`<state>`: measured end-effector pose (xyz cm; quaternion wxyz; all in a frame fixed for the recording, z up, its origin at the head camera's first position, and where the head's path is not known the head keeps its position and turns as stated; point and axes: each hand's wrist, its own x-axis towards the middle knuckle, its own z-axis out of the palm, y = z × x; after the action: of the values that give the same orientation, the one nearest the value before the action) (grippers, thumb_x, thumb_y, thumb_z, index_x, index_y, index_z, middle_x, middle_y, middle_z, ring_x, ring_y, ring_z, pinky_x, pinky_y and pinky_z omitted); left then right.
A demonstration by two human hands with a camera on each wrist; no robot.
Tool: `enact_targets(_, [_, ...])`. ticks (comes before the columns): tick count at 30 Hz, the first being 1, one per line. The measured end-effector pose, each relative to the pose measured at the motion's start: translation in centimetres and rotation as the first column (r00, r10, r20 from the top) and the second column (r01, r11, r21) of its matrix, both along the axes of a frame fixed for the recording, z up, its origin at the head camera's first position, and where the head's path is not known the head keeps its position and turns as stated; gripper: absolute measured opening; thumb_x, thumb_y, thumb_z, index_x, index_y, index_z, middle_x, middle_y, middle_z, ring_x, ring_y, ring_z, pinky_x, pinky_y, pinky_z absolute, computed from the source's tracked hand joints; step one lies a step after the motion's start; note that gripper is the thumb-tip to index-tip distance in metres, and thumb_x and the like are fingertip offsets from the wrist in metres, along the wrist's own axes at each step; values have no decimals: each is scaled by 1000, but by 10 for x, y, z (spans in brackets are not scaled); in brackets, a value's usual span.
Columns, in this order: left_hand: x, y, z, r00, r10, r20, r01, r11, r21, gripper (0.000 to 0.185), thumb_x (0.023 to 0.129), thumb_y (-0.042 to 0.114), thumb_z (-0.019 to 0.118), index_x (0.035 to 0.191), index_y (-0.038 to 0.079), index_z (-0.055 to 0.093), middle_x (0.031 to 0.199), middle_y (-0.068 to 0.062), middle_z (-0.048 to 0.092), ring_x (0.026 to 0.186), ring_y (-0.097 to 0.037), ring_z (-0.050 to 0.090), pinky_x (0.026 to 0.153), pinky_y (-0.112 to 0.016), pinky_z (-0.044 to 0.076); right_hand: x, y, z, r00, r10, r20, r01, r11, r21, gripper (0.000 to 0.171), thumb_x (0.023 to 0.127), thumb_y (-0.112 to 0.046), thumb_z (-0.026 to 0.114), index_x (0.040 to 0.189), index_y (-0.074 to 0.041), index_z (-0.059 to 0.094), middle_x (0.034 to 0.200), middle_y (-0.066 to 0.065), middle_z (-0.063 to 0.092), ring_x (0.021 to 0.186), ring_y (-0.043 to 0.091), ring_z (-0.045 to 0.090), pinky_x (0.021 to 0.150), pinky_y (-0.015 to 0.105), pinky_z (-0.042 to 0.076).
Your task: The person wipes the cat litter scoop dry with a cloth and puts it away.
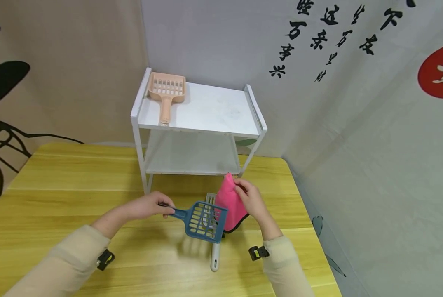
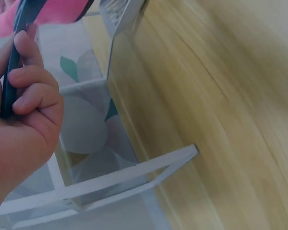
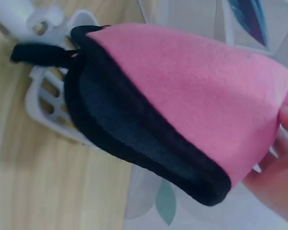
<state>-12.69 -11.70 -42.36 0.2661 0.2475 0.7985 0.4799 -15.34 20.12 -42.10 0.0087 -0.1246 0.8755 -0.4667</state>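
Note:
A blue slotted litter scoop [image 1: 221, 225] is held above the table by my left hand [image 1: 151, 205], whose fingers wrap its handle [image 2: 8, 96] in the left wrist view. My right hand [image 1: 251, 200] pinches the top of a pink cloth [image 1: 228, 198], which hangs down beside the scoop's head. In the right wrist view the cloth [image 3: 197, 86] shows a black trim, a dark inner side and a black loop. Beneath both lies a pale grey slotted scoop [image 1: 215, 260] on the table, partly hidden by the blue scoop.
A white two-tier rack [image 1: 214, 107] stands at the back of the wooden table [image 1: 76, 177]. On its upper shelf, at the left, lies a light pink litter scoop [image 1: 166, 105]. A printed curtain [image 1: 355, 123] hangs behind and along the right side.

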Motion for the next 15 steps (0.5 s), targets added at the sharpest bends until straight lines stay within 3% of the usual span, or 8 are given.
enact_targets(3, [0, 3, 1, 998, -52, -36, 51, 999, -10, 21, 93, 19, 58, 79, 5, 65, 67, 2, 51, 55, -4, 30, 53, -20, 28, 1, -8, 5, 994, 113, 11, -113, 993, 33, 21, 95, -5, 51, 112, 0, 62, 109, 17, 63, 95, 24, 59, 80, 32, 50])
enact_targets(6, [0, 7, 5, 996, -80, -48, 79, 997, -16, 21, 92, 20, 58, 78, 6, 65, 66, 1, 52, 56, -4, 31, 54, -20, 28, 3, -16, 5, 970, 240, 35, -242, 968, 71, 20, 96, -7, 50, 111, -2, 62, 107, 15, 63, 91, 20, 57, 78, 29, 50])
enact_targets(11, [2, 11, 9, 994, -92, -54, 91, 996, -26, 21, 91, 20, 59, 77, 6, 65, 63, 5, 50, 53, -3, 29, 53, -19, 27, 7, -23, 2, 895, 430, 117, -441, 893, 94, 17, 98, -10, 46, 106, -6, 61, 98, 10, 61, 82, 12, 49, 71, 22, 43])
enact_targets(15, [2, 9, 8, 995, -83, -60, 81, 996, -32, 22, 92, 20, 59, 76, 7, 65, 62, 7, 49, 51, -2, 28, 51, -18, 27, 9, -23, 1, 845, 511, 156, -524, 850, 55, 17, 99, -9, 42, 104, -5, 58, 91, 8, 56, 79, 11, 47, 70, 22, 42])
